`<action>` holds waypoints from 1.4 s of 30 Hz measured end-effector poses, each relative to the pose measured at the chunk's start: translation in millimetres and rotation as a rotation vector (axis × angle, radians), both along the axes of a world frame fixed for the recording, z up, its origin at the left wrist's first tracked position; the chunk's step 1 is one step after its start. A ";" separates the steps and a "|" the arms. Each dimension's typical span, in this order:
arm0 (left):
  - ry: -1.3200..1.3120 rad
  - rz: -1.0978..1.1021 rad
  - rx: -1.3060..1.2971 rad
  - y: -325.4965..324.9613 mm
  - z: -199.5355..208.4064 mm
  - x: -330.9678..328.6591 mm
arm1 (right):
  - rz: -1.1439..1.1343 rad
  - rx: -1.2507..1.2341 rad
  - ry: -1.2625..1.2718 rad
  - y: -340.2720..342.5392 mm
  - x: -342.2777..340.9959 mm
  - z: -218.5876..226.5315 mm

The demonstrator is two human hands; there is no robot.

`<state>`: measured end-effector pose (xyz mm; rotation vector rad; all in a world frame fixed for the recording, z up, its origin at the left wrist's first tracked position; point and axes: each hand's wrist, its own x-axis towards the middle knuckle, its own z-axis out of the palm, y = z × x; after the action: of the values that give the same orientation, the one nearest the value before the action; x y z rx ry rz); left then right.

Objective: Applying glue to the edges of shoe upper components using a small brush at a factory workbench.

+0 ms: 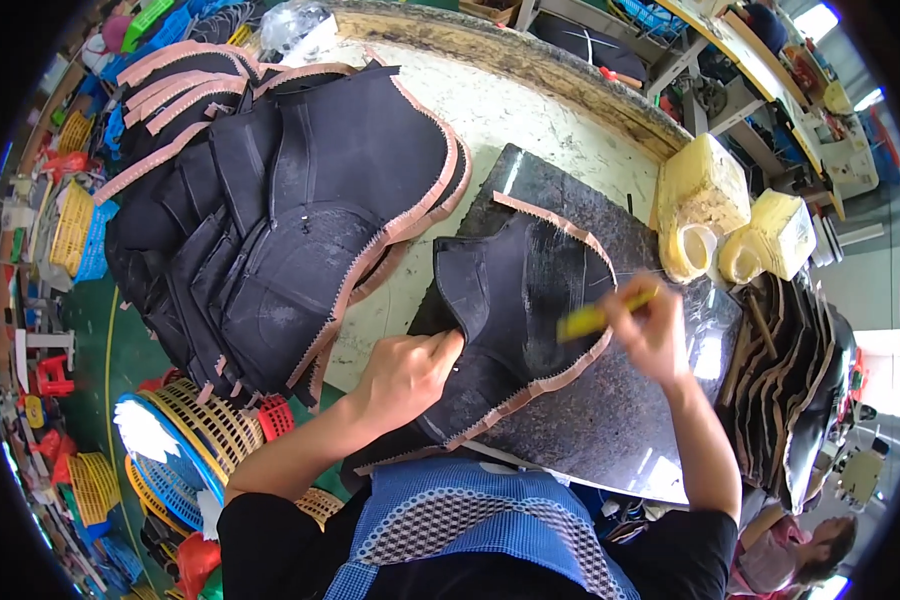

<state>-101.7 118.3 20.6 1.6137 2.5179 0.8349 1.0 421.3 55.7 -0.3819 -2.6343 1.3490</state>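
A curved black sheet piece [555, 285], edged with a pink notched strip, lies on a dark speckled slab [630, 400]. My left hand [407, 375] is closed on the piece's near left edge, which curls up at the fingers. My right hand [650, 330] is closed around a yellow brush [585, 322], blurred by motion. Its wide end is over the right part of the piece, inside the pink strip; whether it touches the surface I cannot tell. Pale streaks mark the black material there.
Left on the pale worktable stands a pile of similar black pieces [300, 200]. Two yellow-crusted containers [708, 185] sit at the slab's far right, above a stack of dark sheets [780, 390]. Baskets [220, 425] stand at lower left. Another person [795, 550] is at lower right.
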 end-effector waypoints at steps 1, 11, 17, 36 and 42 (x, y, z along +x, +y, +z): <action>-0.005 0.004 -0.014 0.5 -1.0 1.6 | 0.087 -0.055 -0.156 -1.2 14.4 2.5; 0.017 0.011 0.030 8.5 -3.5 2.6 | -0.172 0.212 0.135 -5.3 63.8 -14.0; -0.055 0.023 -0.042 9.3 0.7 -4.9 | -0.442 -0.211 0.311 11.7 60.5 23.1; -1.076 0.374 0.338 29.8 -23.8 -26.5 | -0.106 -0.672 -0.153 16.2 -11.3 23.6; -1.046 0.325 0.330 31.2 -24.0 -18.3 | -0.158 -0.234 0.032 -15.8 -40.6 -9.0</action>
<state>-120.0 149.5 -3.4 0.4847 1.8914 1.6308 -39.6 405.5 46.7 -0.5806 -2.3695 1.5976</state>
